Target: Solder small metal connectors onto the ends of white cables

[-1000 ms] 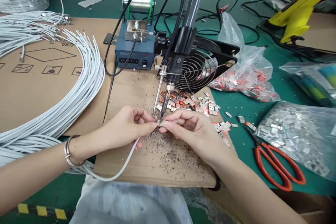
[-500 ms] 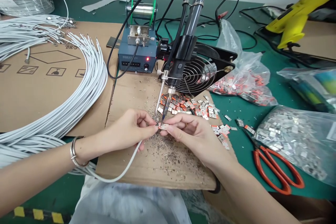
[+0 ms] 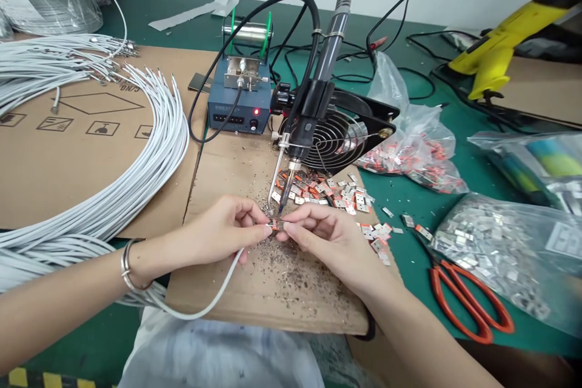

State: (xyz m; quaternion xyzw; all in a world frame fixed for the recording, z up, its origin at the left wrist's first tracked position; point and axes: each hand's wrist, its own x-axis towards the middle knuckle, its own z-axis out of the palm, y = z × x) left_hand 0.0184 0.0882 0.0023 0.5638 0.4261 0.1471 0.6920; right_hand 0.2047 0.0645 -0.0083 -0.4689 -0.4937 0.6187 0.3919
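Note:
My left hand point(image 3: 231, 224) is closed in a pinch on the end of a white cable point(image 3: 222, 285), which loops down and left from under my fingers. My right hand point(image 3: 321, 233) pinches a small metal connector piece with orange on it point(image 3: 274, 226), held against the cable's end. Right above this joint is the tip of a fixed soldering iron point(image 3: 282, 201). Beside the tip, a thin bent solder feed tube point(image 3: 273, 180) comes down. My fingers hide part of the connector piece and the cable end.
Loose connector pieces point(image 3: 350, 194) lie behind my right hand. A fan point(image 3: 334, 139) and a blue solder feeder point(image 3: 236, 103) stand behind the iron. Bundled white cables point(image 3: 154, 176) curve along the left. Red-handled scissors point(image 3: 470, 300) and a bag of metal pieces point(image 3: 491, 248) lie right.
The camera view has shifted slightly. Both hands stay pinched under the iron; the connector piece now sits a little lower beneath the tip and shows more orange.

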